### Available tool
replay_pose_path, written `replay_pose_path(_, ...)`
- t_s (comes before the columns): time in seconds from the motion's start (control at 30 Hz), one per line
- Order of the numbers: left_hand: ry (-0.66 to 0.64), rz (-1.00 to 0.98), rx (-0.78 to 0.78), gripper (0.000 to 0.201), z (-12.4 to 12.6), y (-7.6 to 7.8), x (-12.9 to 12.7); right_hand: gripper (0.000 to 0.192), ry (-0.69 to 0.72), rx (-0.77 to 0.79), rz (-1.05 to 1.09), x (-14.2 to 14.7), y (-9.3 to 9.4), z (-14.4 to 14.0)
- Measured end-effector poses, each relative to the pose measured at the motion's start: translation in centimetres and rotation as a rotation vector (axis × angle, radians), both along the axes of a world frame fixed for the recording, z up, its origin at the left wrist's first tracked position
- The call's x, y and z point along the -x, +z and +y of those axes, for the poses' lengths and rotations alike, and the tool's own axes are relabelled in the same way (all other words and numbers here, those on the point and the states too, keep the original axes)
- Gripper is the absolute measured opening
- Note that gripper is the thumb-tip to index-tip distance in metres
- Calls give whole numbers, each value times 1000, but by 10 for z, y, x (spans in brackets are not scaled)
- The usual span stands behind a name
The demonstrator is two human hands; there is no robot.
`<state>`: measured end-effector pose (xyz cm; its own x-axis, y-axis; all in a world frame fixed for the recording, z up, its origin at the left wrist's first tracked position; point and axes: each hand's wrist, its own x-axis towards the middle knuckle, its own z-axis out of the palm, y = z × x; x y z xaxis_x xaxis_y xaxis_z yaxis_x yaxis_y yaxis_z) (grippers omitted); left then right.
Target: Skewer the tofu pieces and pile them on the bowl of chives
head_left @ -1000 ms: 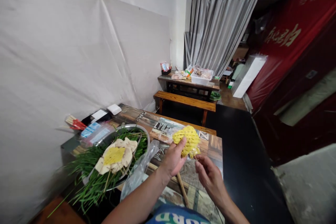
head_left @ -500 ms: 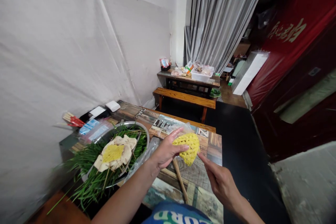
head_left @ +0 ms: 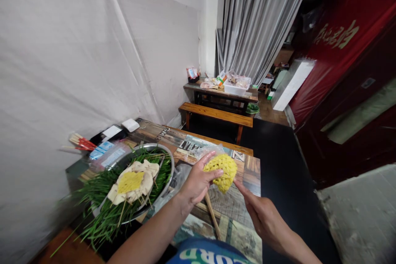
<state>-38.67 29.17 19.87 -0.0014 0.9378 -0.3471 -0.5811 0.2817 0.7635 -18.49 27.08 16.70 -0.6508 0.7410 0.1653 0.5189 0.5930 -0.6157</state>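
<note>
1. The left hand grips a yellow lattice-cut piece between thumb and fingers, above the counter.
2. The right hand sits just below and to the right of the piece; its extended fingers reach the piece's lower edge.
3. A wooden skewer slants down from the piece toward the person.
4. A metal basin stands on the counter to the left, filled with green chives.
5. Pale flat slices lie on the chives, with a second yellow piece on top.
6. A clear plastic bag lies between the basin and the left hand.
7. A far table with a wooden bench stands before a grey curtain.
</note>
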Motion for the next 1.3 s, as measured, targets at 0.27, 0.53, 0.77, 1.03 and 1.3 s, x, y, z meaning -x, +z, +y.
replay_pose_path(0.27, 3, -10, -20, 67, 2, -5, -1, 58, 36, 60, -75, -2, 8, 5)
replay_pose_path(0.53, -8, -14, -34, 68, -1, 0, -3, 56, 8, 95, -46, -4, 7, 10)
replay_pose_path(0.77, -31, 39, -21, 75, -4, 5, -7, 43, -68, 70, 131, -1, -10, 7)
replay_pose_path(1.03, -27, 54, -46, 74, -9, 6, -14, 39, -84, -52, 182, -3, -19, 9)
replay_pose_path(1.3, -65, 32, -101, 45, -8, 4, -11, 40, -81, -50, 185, -3, -15, 7)
